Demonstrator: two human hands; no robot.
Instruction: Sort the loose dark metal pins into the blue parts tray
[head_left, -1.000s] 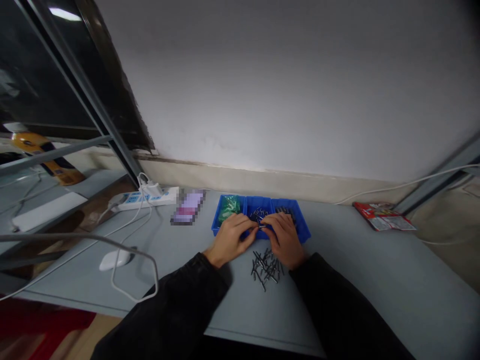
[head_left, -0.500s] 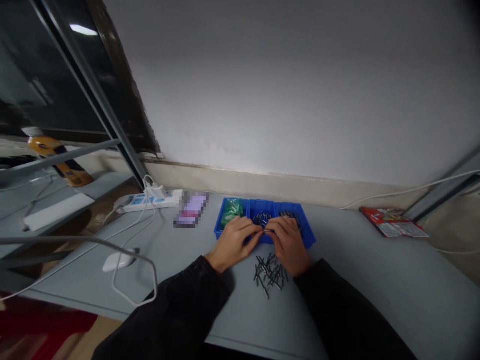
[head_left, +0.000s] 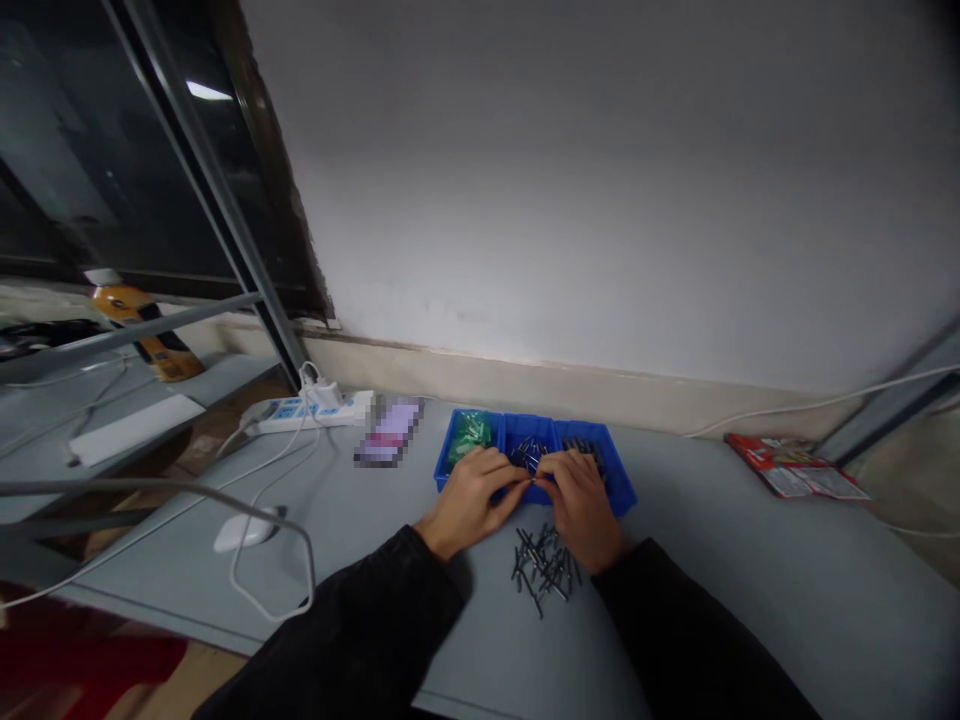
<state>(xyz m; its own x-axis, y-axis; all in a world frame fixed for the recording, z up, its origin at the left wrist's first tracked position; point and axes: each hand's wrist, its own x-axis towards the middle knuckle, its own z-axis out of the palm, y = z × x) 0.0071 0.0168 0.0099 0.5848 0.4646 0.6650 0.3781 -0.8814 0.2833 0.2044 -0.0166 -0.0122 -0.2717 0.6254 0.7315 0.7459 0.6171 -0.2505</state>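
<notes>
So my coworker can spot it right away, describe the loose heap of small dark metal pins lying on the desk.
On the grey desk, find the blue three-compartment tray. Just in front of it, beside the person's right hand, lies a loose heap of small dark metal pins. Unlike the pins inside the tray, these lie criss-crossed directly on the desktop.

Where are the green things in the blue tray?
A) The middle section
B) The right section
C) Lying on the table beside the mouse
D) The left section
D: the green pieces sit in the left section of the blue plastic tray, while the middle section holds dark metal pieces.
</notes>
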